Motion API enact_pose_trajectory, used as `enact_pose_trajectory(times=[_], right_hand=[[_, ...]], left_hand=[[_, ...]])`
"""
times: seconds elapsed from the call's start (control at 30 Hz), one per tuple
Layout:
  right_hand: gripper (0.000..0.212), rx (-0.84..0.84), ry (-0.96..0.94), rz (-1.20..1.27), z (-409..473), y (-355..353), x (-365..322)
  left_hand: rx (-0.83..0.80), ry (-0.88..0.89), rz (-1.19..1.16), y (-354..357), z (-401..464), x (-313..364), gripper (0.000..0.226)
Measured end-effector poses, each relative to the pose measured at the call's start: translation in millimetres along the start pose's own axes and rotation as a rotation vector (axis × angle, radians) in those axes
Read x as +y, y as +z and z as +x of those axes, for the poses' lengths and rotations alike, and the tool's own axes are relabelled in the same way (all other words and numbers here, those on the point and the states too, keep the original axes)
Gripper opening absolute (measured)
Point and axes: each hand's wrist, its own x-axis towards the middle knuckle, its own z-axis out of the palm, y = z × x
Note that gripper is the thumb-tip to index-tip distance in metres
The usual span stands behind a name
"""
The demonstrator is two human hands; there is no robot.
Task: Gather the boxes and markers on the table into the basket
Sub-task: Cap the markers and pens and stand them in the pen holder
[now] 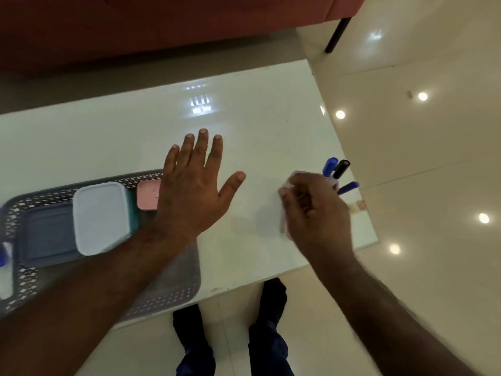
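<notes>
A grey perforated basket [173, 291] sits at the table's left front. Inside it lie a white-lidded box [101, 217], a grey-blue box [47, 236] and a small pink box [147, 195]. My left hand [195, 185] hovers flat, fingers spread, over the basket's right end, holding nothing. My right hand [315, 211] is closed around a bunch of markers [337, 172] near the table's right edge. Two blue caps and one black cap stick out beyond the fingers; the white barrels are blurred inside the grip.
The glossy white table [244, 118] ends close to my right hand, with beige tiled floor [420, 158] beyond. A red sofa [162, 23] stands behind the table. A blue-and-white object [4, 256] shows at the far left edge. My legs [271, 335] stand below the front edge.
</notes>
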Motion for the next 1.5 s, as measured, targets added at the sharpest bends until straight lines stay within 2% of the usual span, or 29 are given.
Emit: enact_pose_trajectory(times=[0.07, 0.17, 0.27, 0.43, 0.63, 0.87, 1.1, 1.27, 1.33, 1.5], right_hand=[[0.02, -0.09, -0.042, -0.037, 9.1, 31.1, -11.7], [0.028, -0.289, 0.012, -0.152, 28.5, 86.4, -17.8], [0.037, -0.402, 0.046, -0.26, 44.3, 136.9, -22.1], [0.044, -0.446, 0.104, -0.367, 54.8, 182.5, -27.1], [0.03, -0.453, 0.134, -0.448, 54.0, 193.2, -27.4], [0.026, -0.382, 0.243, -0.425, 42.5, 156.0, -23.4], [0.013, -0.144, 0.219, -0.137, 4.4, 47.9, -25.7], [0.006, 0.067, 0.295, 0.114, -31.3, -39.6, -14.8], [0.012, 0.14, 0.273, 0.103, -36.4, -63.6, -5.4], [0.008, 0.208, 0.311, 0.038, -34.3, -85.0, 31.9]], left_hand=[[0.006, -0.038, 0.014, -2.6, 1.1, -17.9, 0.081], [0.019, -0.08, 0.033, -6.6, 1.0, -39.0, 0.083], [0.026, -0.121, 0.028, -10.8, -2.7, -53.3, 0.085], [0.035, -0.125, 0.018, -11.7, -13.5, -65.9, 0.083], [0.022, -0.12, 0.002, -9.4, -17.8, -65.1, 0.083], [0.021, -0.061, -0.031, -10.9, -24.3, -47.3, 0.082], [0.019, -0.002, -0.068, -18.5, -26.3, -16.8, 0.082], [0.009, 0.068, -0.08, -18.4, -27.8, 15.8, 0.08], [0.005, 0.09, -0.082, -18.3, -27.4, 27.1, 0.08], [-0.003, 0.161, -0.064, -15.6, -25.9, 50.3, 0.079]])
